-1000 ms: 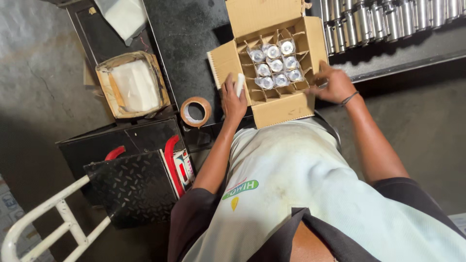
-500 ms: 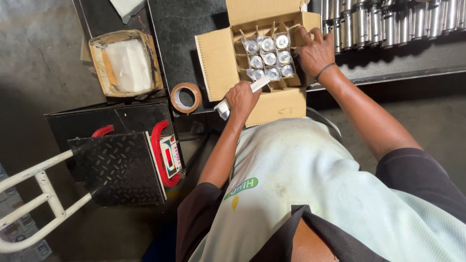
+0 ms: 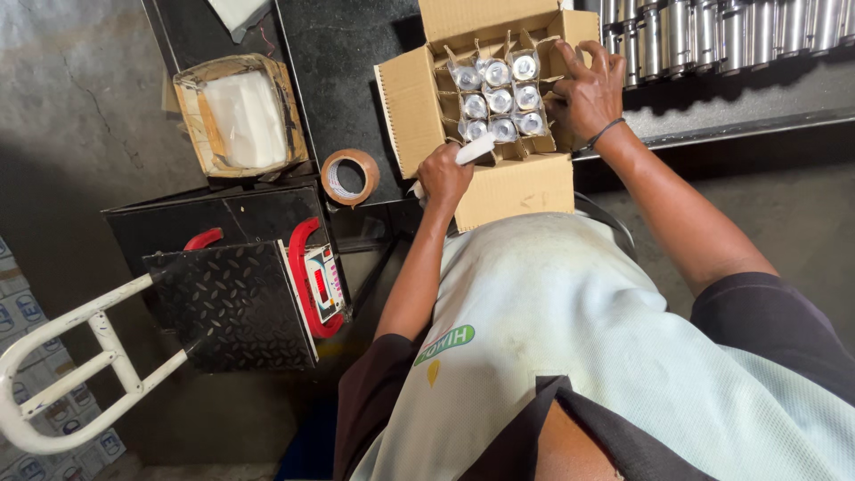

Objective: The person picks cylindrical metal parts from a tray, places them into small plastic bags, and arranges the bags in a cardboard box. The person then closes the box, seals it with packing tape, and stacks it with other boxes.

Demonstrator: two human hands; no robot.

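Two hands work at one open brown cardboard carton (image 3: 419, 107), and I read the scene from the left. A pale tubular trolley handle (image 3: 62, 356) and a black checker-plate scale with a red-edged display (image 3: 267, 298) stand aside, then a roll of brown packing tape (image 3: 350, 176). My left hand (image 3: 445, 175) is clenched around a white wrapped cylinder (image 3: 472, 151), tilted toward the divider cells, likely to slot it in. My right hand (image 3: 588, 89) rests with spread fingers on the carton's far side, steadying it, gripping nothing. Shiny metal cylinders (image 3: 500, 98) fill the cells. Since half a second ago, the left hand has risen closer to the cells.
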